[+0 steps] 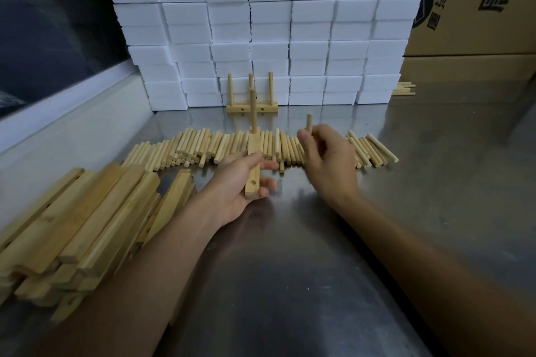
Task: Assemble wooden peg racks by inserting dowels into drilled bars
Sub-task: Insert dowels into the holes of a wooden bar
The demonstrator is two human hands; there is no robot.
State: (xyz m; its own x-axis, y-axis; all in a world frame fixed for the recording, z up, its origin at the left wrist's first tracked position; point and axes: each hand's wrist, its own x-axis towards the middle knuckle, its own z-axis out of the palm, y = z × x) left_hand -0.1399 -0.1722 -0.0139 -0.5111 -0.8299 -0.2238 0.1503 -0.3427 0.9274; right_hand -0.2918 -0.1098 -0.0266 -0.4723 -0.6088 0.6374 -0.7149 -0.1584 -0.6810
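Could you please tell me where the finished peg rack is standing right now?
In the head view, the finished peg rack stands on the metal table at centre back, against the stack of white foam blocks, behind the row of loose dowels.

Steel counter [435, 182] bearing a stacked wall of white foam blocks [261, 23] along its far edge; right of the blocks, printed cardboard boxes [478, 9]; left of them, a dark window [43, 23].
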